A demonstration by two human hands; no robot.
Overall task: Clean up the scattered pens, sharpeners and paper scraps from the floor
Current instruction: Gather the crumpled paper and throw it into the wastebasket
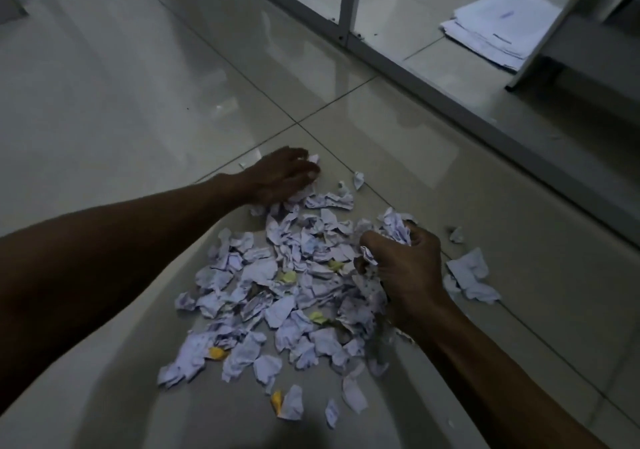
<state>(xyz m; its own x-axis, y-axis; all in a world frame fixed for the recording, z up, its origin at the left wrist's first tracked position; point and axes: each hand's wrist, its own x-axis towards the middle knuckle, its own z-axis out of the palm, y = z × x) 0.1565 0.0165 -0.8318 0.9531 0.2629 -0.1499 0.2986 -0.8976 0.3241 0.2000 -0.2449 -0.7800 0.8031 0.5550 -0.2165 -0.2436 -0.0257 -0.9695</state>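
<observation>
Item one: my left hand (pixel 282 176), palm down on the tiled floor (pixel 121 95), fingers loosely curved over the far edge of the paper scraps (pixel 277 286), fingertips touching a small crumpled piece (pixel 314 158); whether it actually pinches that piece I cannot tell. Item two: my right hand (pixel 405 268), fingers curled around a wad of crumpled scraps (pixel 394 228) at the near-right side of the heap. Item three: the heap itself, white torn and crumpled paper with a few yellow bits (pixel 216 353), spread between my two hands and trailing back toward me. Item four: stray pieces just right of my right hand, the largest a crumpled sheet (pixel 472 275) (lying apart from the heap). Item five: beyond my right hand, a metal-framed glass partition (pixel 349 5), and behind it a stack of white papers (pixel 498 26). Lighting dim; no finer detail legible.
</observation>
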